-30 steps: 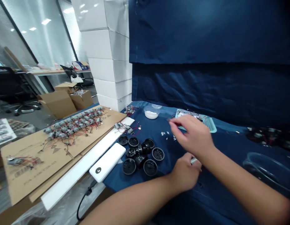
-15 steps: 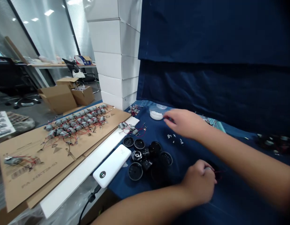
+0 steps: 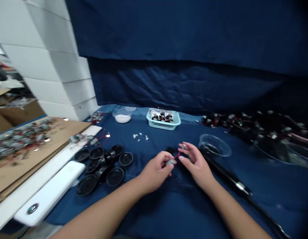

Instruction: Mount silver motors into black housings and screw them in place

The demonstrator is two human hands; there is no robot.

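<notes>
Two hands, well apart moments earlier, had closed together over the blue cloth (image 3: 183, 212). The left hand (image 3: 156, 172) pinched a small silver motor (image 3: 170, 162) in narrow fingers; a red wire (image 3: 178, 154) ran toward the right hand (image 3: 195, 164), its fingertips (image 3: 184, 145) narrowly curled. Black wheels (image 3: 101, 167) lay left; a clear plastic bowl (image 3: 214, 145) sat right.

black plastic wheels (image 3: 115, 176) | white power bank (image 3: 49, 191) | teal basket (image 3: 163, 126) | clear bowl (image 3: 215, 145)

Dim, even light, soft shadows beneath the hands (image 3: 157, 171), darkened corners, wide-angle bowing at edges
</notes>
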